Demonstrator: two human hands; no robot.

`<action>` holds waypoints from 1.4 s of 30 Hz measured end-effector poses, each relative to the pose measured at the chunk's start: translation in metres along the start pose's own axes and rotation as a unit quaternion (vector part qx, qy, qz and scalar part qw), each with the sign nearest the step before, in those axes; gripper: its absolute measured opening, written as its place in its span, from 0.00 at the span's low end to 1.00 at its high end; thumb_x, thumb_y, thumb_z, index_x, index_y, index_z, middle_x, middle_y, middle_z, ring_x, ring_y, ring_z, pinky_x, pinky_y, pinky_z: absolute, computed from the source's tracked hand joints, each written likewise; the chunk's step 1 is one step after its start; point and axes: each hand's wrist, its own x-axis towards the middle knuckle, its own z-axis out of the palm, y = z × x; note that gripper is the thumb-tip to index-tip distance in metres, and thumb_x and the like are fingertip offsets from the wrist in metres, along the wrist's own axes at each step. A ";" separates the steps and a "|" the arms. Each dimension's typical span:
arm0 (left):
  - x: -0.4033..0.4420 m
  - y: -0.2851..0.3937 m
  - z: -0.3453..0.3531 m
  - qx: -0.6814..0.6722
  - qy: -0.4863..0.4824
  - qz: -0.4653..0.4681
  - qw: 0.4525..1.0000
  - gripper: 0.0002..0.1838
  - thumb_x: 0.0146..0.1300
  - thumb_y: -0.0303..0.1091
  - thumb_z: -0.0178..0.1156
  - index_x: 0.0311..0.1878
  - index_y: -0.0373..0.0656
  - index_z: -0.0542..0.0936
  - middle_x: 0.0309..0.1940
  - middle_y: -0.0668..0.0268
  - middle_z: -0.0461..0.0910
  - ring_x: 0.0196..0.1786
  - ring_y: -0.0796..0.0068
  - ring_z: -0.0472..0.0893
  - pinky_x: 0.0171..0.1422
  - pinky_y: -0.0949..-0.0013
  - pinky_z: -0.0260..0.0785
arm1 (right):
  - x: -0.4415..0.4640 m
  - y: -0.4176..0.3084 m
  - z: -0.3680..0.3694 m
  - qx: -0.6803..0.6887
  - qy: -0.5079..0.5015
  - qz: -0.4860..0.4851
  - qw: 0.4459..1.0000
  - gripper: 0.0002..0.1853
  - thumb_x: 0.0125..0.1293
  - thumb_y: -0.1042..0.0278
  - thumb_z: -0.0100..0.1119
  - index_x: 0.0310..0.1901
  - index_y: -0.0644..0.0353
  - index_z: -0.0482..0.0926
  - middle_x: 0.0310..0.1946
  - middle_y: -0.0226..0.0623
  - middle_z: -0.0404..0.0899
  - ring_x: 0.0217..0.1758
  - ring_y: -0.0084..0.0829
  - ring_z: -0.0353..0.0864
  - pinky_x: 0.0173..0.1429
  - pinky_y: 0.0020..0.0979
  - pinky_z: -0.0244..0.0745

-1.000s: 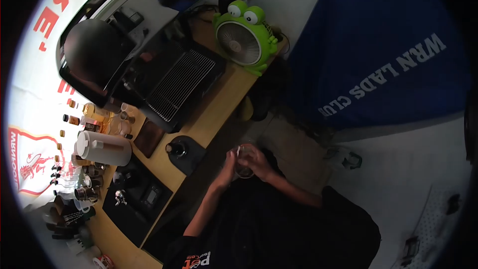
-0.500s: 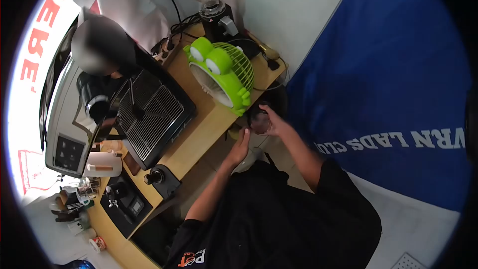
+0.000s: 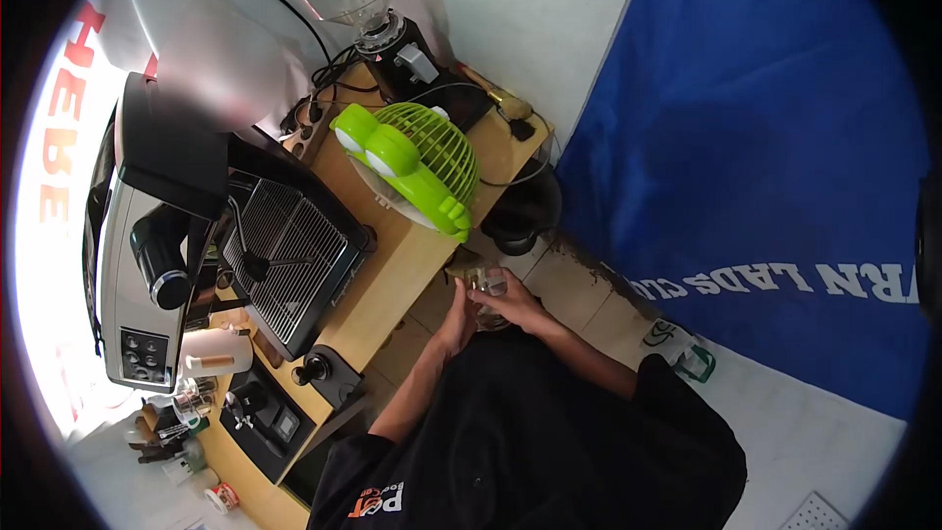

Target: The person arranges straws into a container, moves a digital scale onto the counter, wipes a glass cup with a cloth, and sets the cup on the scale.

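Note:
Low in front of my black shirt, beside the counter's edge, both hands meet around a small clear glass (image 3: 490, 282). My right hand (image 3: 514, 302) is wrapped about its side. My left hand (image 3: 458, 318) is closed against the other side, its fingers partly hidden. What the glass contains, if anything, cannot be made out. Nearest to the hands on the counter is a green frog-shaped fan (image 3: 417, 182). A black bin (image 3: 520, 221) stands on the floor just beyond them.
The wooden counter (image 3: 388, 270) carries an espresso machine (image 3: 162, 226), a coffee grinder (image 3: 397, 59), a brush (image 3: 510, 108), a tamper (image 3: 314, 368), a scale (image 3: 285, 424) and a white kettle (image 3: 218, 351). A blue banner (image 3: 736, 137) hangs to the right, above a bag (image 3: 682, 348).
My right hand has drawn the glass back from beside the bin towards my body. My left hand, apart and open before, has come together with it. The view has shifted.

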 end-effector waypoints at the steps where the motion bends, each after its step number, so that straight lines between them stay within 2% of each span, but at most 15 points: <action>1: -0.005 -0.006 -0.005 -0.022 -0.010 -0.011 1.000 0.49 0.73 0.76 0.40 0.81 0.42 0.57 0.75 0.55 0.67 0.77 0.56 0.68 0.78 0.49 0.63 | 0.001 0.011 0.004 0.001 0.000 0.000 1.000 0.42 0.66 0.42 0.72 0.68 0.64 0.65 0.56 0.43 0.80 0.60 0.36 0.81 0.63 0.36 0.78; 3: -0.020 -0.014 -0.017 0.023 0.036 0.000 0.999 0.45 0.74 0.68 0.49 0.79 0.41 0.60 0.73 0.55 0.70 0.73 0.59 0.72 0.75 0.54 0.66 | 0.001 0.026 0.014 0.125 -0.050 -0.014 0.991 0.42 0.76 0.33 0.54 0.73 0.65 0.62 0.65 0.45 0.75 0.69 0.35 0.74 0.74 0.36 0.68; 6: -0.033 -0.017 -0.039 0.125 0.098 0.021 0.987 0.37 0.72 0.51 0.64 0.75 0.39 0.65 0.67 0.56 0.76 0.66 0.62 0.79 0.69 0.61 0.73 | -0.004 0.043 0.039 0.061 -0.034 -0.021 0.997 0.44 0.80 0.29 0.35 0.77 0.65 0.57 0.73 0.44 0.69 0.73 0.33 0.70 0.77 0.38 0.63; 9: -0.059 -0.017 -0.062 0.142 0.122 0.033 0.982 0.33 0.69 0.37 0.71 0.71 0.38 0.69 0.62 0.57 0.81 0.61 0.64 0.82 0.65 0.63 0.76 | 0.000 0.049 0.062 0.012 -0.090 -0.062 0.994 0.49 0.78 0.24 0.30 0.80 0.64 0.54 0.73 0.46 0.70 0.74 0.37 0.70 0.76 0.39 0.65; 13: -0.095 -0.026 -0.086 0.078 0.135 0.090 0.984 0.33 0.67 0.34 0.71 0.71 0.38 0.68 0.61 0.57 0.81 0.61 0.63 0.82 0.64 0.61 0.78 | 0.007 0.037 0.073 0.183 -0.164 0.113 0.963 0.38 0.81 0.36 0.42 0.76 0.62 0.59 0.67 0.44 0.75 0.68 0.39 0.76 0.68 0.40 0.72; 15: -0.111 -0.029 -0.092 0.055 0.124 0.114 0.984 0.34 0.67 0.34 0.71 0.72 0.38 0.68 0.61 0.57 0.81 0.62 0.63 0.82 0.64 0.60 0.78 | 0.045 0.078 0.080 -0.093 0.034 -0.029 0.995 0.32 0.78 0.49 0.58 0.73 0.60 0.62 0.54 0.45 0.83 0.56 0.41 0.84 0.56 0.42 0.79; 18: -0.134 -0.036 -0.101 -0.002 0.102 0.149 0.984 0.36 0.66 0.34 0.72 0.73 0.39 0.67 0.62 0.55 0.80 0.62 0.61 0.82 0.65 0.58 0.78 | 0.072 0.077 0.080 -0.182 0.150 -0.178 0.955 0.28 0.73 0.62 0.65 0.68 0.61 0.67 0.41 0.45 0.84 0.42 0.40 0.86 0.44 0.41 0.80; 22: -0.155 -0.041 -0.107 -0.011 0.108 0.181 0.978 0.43 0.61 0.43 0.74 0.75 0.39 0.65 0.64 0.53 0.77 0.63 0.55 0.81 0.66 0.52 0.77 | 0.100 0.088 0.072 -0.287 0.147 -0.217 0.921 0.23 0.74 0.62 0.64 0.64 0.62 0.70 0.37 0.47 0.84 0.40 0.38 0.86 0.44 0.39 0.79; 27: -0.169 -0.048 -0.113 -0.046 0.109 0.214 0.970 0.44 0.60 0.43 0.75 0.75 0.39 0.64 0.64 0.54 0.76 0.62 0.57 0.81 0.66 0.53 0.77 | 0.087 0.072 0.071 -0.211 0.073 -0.253 0.941 0.11 0.76 0.67 0.62 0.48 0.65 0.72 0.25 0.38 0.70 0.26 0.29 0.71 0.34 0.31 0.68; 31: -0.175 -0.046 -0.115 -0.047 0.106 0.230 0.966 0.45 0.59 0.45 0.76 0.74 0.40 0.64 0.64 0.54 0.76 0.62 0.56 0.81 0.66 0.54 0.77 | 0.060 0.051 0.079 -0.175 0.110 -0.312 0.927 0.11 0.77 0.68 0.61 0.43 0.64 0.70 0.26 0.36 0.63 0.26 0.27 0.63 0.32 0.30 0.64; 33: -0.177 -0.046 -0.116 -0.058 0.103 0.238 0.964 0.45 0.58 0.46 0.76 0.74 0.40 0.64 0.64 0.54 0.76 0.62 0.55 0.81 0.65 0.53 0.77 | 0.039 0.038 0.079 -0.224 0.173 -0.367 0.886 0.13 0.77 0.64 0.62 0.41 0.64 0.71 0.36 0.48 0.75 0.35 0.38 0.75 0.39 0.37 0.69; 36: -0.176 -0.045 -0.122 -0.100 0.066 0.263 0.957 0.43 0.61 0.42 0.74 0.75 0.41 0.65 0.65 0.55 0.76 0.63 0.56 0.80 0.66 0.52 0.78 | 0.016 0.028 0.079 -0.280 0.193 -0.460 0.820 0.13 0.77 0.65 0.61 0.40 0.64 0.70 0.41 0.50 0.74 0.38 0.38 0.75 0.39 0.38 0.68; 38: -0.174 -0.043 -0.124 -0.105 0.074 0.262 0.956 0.44 0.61 0.44 0.75 0.75 0.41 0.64 0.65 0.55 0.76 0.64 0.56 0.80 0.66 0.52 0.78 | 0.003 0.025 0.075 -0.296 0.161 -0.449 0.827 0.14 0.77 0.64 0.61 0.40 0.65 0.71 0.35 0.48 0.75 0.34 0.40 0.75 0.38 0.37 0.69; 40: -0.176 -0.028 -0.120 -0.072 0.079 0.272 0.956 0.48 0.57 0.51 0.76 0.74 0.41 0.63 0.64 0.53 0.75 0.65 0.53 0.79 0.66 0.53 0.76 | -0.023 0.000 0.078 -0.251 0.057 -0.301 0.918 0.14 0.76 0.65 0.62 0.39 0.67 0.73 0.26 0.38 0.70 0.30 0.21 0.70 0.38 0.31 0.67; 42: -0.179 -0.018 -0.116 -0.085 0.088 0.282 0.952 0.48 0.57 0.53 0.76 0.74 0.40 0.63 0.64 0.53 0.75 0.65 0.52 0.79 0.67 0.53 0.75 | -0.040 -0.022 0.082 -0.239 0.016 -0.283 0.929 0.13 0.76 0.65 0.63 0.40 0.68 0.76 0.26 0.36 0.73 0.31 0.19 0.72 0.39 0.29 0.69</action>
